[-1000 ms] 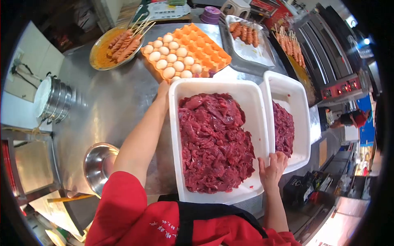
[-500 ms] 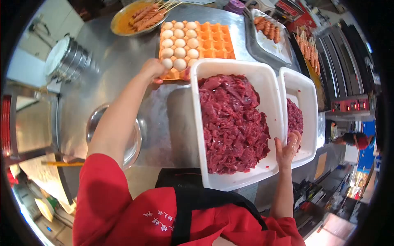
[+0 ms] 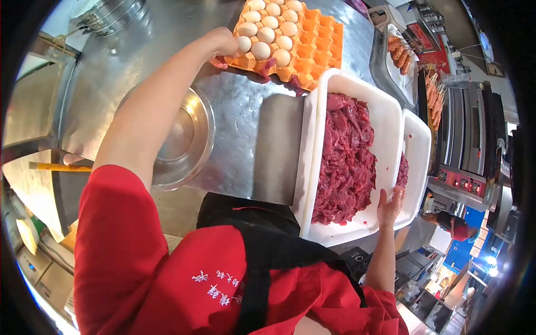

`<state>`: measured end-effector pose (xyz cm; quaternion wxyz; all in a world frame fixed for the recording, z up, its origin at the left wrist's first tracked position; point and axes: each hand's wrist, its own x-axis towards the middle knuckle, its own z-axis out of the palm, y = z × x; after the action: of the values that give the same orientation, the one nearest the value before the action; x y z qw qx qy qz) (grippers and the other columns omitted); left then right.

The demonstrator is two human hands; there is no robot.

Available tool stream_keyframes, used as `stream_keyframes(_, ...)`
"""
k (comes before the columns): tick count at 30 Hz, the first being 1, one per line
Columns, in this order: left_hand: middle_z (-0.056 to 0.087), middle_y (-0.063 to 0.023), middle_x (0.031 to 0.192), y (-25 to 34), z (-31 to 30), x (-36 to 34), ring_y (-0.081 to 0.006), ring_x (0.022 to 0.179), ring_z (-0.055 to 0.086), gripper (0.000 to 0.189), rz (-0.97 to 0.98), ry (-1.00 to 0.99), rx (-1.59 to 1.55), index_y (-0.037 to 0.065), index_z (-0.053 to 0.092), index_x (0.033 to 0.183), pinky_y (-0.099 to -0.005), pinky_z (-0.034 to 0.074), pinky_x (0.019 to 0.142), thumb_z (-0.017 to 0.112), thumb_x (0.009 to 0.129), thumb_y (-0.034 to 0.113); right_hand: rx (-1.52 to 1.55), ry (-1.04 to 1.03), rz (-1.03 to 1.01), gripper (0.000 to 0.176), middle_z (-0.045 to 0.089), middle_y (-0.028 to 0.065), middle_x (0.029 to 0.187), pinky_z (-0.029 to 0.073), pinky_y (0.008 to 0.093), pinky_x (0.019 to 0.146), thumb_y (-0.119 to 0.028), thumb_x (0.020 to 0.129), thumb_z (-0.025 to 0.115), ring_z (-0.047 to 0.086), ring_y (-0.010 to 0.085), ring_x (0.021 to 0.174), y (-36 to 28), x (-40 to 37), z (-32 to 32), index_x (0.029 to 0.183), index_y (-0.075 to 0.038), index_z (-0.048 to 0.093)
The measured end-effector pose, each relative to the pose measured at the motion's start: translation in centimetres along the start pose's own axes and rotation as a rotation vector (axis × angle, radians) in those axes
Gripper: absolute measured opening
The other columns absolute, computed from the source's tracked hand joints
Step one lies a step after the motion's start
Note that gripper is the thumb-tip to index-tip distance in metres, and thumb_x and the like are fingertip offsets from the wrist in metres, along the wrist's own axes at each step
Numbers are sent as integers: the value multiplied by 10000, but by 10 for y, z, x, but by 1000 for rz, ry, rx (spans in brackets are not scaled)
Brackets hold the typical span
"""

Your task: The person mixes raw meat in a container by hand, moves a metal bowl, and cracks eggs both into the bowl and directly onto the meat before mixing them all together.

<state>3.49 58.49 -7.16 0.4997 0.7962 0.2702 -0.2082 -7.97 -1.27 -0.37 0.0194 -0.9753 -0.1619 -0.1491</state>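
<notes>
My left hand is closed on the front left corner of an orange egg tray, its fingers partly hidden. White eggs fill the tray's left part; cups on the right hold none. Strips of raw red meat hang at its front edge. Beside it stands a white tub heaped with sliced raw meat. My right hand grips this tub's right rim, thumb on the inner side; its other fingers are partly hidden. Behind that rim is a second white tub with more meat.
A metal bowl lies on the steel table under my left forearm. Skewered meat lies on a lined tray and nearby skewers at the back right. An oven stands beyond; another person is farther off.
The view has turned and shifted. The meat tub now sits farther right relative to the egg tray, showing more of the tray's front edge and the meat strips there. Both hands keep their holds.
</notes>
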Motion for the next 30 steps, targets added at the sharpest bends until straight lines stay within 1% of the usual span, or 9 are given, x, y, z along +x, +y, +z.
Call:
stream_keyframes(3,595,-74,719,-14,-10,-3,-170,494,572,156,-83,-22,38,45,596,966,-296,507,430,608,815,7,-155,-176,164,302,533,160,1075,399,456,899,-46,756,691,501,365,1035,-12,23,-16,1002,-39,517)
stream_keyframes(6,595,-83,613,-44,-13,-2,-187,444,588,152,-23,-93,-36,42,593,941,-319,483,379,631,794,59,277,55,183,187,585,139,985,484,410,773,-28,758,674,580,314,893,-108,91,-44,930,-24,599)
stream_keyframes(9,653,-140,673,-66,-15,2,-179,503,626,176,188,130,206,51,658,849,-353,506,443,709,689,103,600,-103,-90,167,602,151,914,503,407,733,-45,742,684,602,327,823,-223,138,-48,892,-18,617)
stream_keyframes(10,664,-142,723,-54,-16,-16,-185,507,630,212,-52,40,50,43,644,885,-356,505,440,711,689,89,592,-109,-264,170,601,159,905,502,413,740,-49,740,683,602,341,818,-250,145,-31,894,-16,619)
stream_keyframes(13,647,-125,708,-45,-22,-39,-187,486,610,219,-85,99,-71,31,624,904,-360,489,414,696,701,69,478,-474,-209,234,553,273,1014,486,483,778,-124,801,602,597,411,919,-318,165,26,972,24,544)
stream_keyframes(20,629,-100,741,-46,-45,-55,-193,538,595,339,-96,56,100,90,588,1067,-354,476,461,664,740,47,350,-758,39,273,594,302,1031,471,466,863,-108,803,583,575,400,1013,-323,160,67,990,87,545)
stream_keyframes(23,655,-113,808,-61,-47,-60,-231,690,642,376,180,255,482,68,614,1073,-378,516,628,710,717,141,406,-520,138,282,602,279,1039,465,461,871,-132,795,622,569,401,1019,-323,139,97,958,95,581)
stream_keyframes(25,665,-162,859,-39,-36,-91,-321,847,646,293,523,686,560,69,621,1007,-399,517,752,680,753,202,412,-320,145,356,612,259,935,457,466,841,-209,761,708,558,426,976,-325,136,105,940,59,558)
stream_keyframes(30,664,-134,860,-17,3,-97,-306,821,641,263,543,419,613,102,656,976,-417,509,707,697,751,232,465,-325,274,247,621,242,918,462,458,803,-192,769,696,570,398,951,-335,136,109,865,18,609)
